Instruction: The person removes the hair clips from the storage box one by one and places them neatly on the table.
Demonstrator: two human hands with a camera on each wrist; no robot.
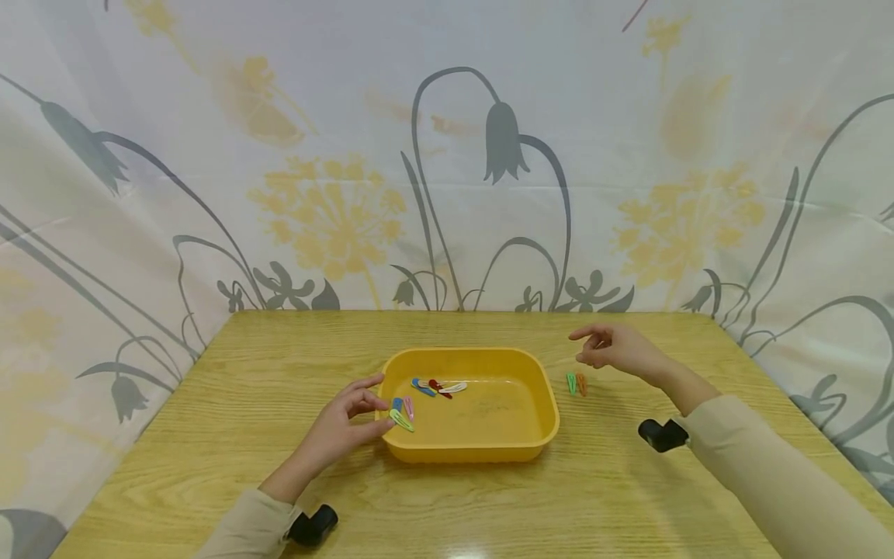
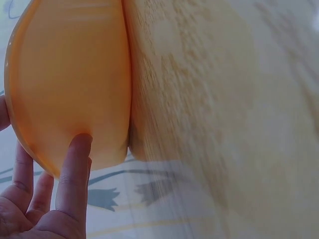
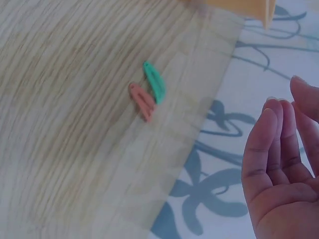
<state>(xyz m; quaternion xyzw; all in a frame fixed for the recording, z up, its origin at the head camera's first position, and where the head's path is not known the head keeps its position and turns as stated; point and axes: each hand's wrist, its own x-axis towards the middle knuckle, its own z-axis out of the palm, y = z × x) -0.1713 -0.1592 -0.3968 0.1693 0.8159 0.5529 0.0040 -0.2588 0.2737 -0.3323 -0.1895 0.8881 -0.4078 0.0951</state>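
My left hand (image 1: 349, 415) is at the left side of a yellow plastic tray (image 1: 475, 456), fingers spread and slightly bent. In the left wrist view one fingertip (image 2: 82, 138) touches the tray's outer wall (image 2: 79, 74). Close to the thumb, at the tray's left, lie a light-green snap hair clip (image 1: 401, 421), a pink clip (image 1: 408, 407) and a blue clip (image 1: 397, 404). My right hand (image 1: 615, 349) hovers over the table, fingers loosely bent and holding nothing. Below it lie a green hair clip (image 1: 571, 383) and an orange hair clip (image 1: 582, 384), side by side.
Farther inside the tray is a small group of hair clips, including another blue clip (image 1: 424, 388), a red clip (image 1: 440, 388) and a white clip (image 1: 452, 387). The wooden table (image 1: 293, 349) ends at a flower-printed curtain (image 1: 475, 233) behind.
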